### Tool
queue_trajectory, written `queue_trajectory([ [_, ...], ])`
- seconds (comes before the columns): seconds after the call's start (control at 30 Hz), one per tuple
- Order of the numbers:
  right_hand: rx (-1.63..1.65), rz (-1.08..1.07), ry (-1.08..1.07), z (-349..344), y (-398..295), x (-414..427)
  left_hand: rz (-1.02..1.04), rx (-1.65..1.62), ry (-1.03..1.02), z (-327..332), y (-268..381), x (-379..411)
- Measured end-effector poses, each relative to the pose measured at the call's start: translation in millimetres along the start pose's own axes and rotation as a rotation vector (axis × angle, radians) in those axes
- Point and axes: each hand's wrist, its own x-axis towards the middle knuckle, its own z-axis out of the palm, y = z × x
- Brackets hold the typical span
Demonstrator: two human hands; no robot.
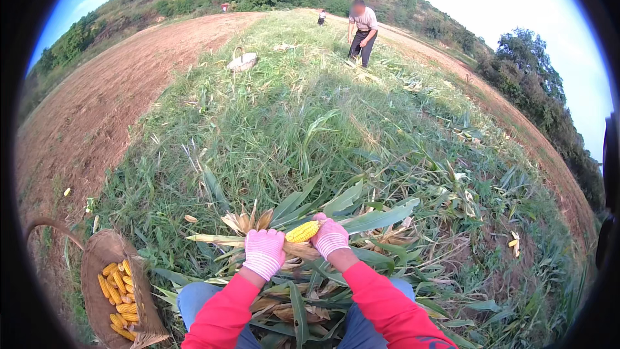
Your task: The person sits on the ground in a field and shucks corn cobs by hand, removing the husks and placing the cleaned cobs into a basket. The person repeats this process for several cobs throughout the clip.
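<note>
A partly husked ear of corn [302, 231] lies between my hands, its yellow kernels bare and its dry husk [301, 250] hanging below. My left hand [264, 251], in a pink-and-white striped glove, grips the stalk and husk end of the ear. At the ear's other end, my right hand [329, 235] in a matching glove is closed around the tip. Its fingers hide whatever husk is pinched there. Cut corn stalks with green leaves [296, 315] and brown husks are heaped under my hands and between my knees.
At my left stands a woven basket [97, 276] with a curved handle, holding several husked corn ears [116, 283]. A husked ear [514, 244] lies on the ground at right. Farther up the grassy strip are a bent-over person [362, 29] and another basket [242, 62].
</note>
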Motion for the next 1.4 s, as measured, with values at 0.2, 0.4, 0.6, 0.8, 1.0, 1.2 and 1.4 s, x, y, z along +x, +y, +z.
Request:
queue_trajectory([
  [0.2, 0.976, -0.373, 0.083, -11.4, 22.5, 3.2, -0.141, -0.073, -0.198, 7.7, 2.9, 8.1],
  [0.4, 1.436, 0.106, -0.25, 9.4, 23.5, 20.2, -0.081, -0.057, -0.119, 4.7, 12.6, 4.1],
  [0.6, 1.347, -0.12, -0.276, 28.2, 9.0, 0.6, 0.072, -0.023, -0.365, 3.3, 29.5, 8.9],
  [0.8, 0.114, -0.719, 0.113, 21.8, -41.7, -29.9, 0.049, -0.157, -0.169, 64.0, 46.7, -8.9],
  [1.0, 1.912, 0.068, -0.021, -54.7, 4.4, 12.5, -0.092, 0.043, -0.26, 18.3, -13.9, 8.1],
  [1.2, 2.227, 0.056, -0.326, -45.3, 30.1, 21.6, -0.236, -1.039, -0.076, -1.1, 14.5, 28.1],
  [1.4, 1.387, -0.329, -0.416, -0.2, -30.9, -27.6, -0.398, -1.414, -0.203, 7.9, 11.9, 13.6],
])
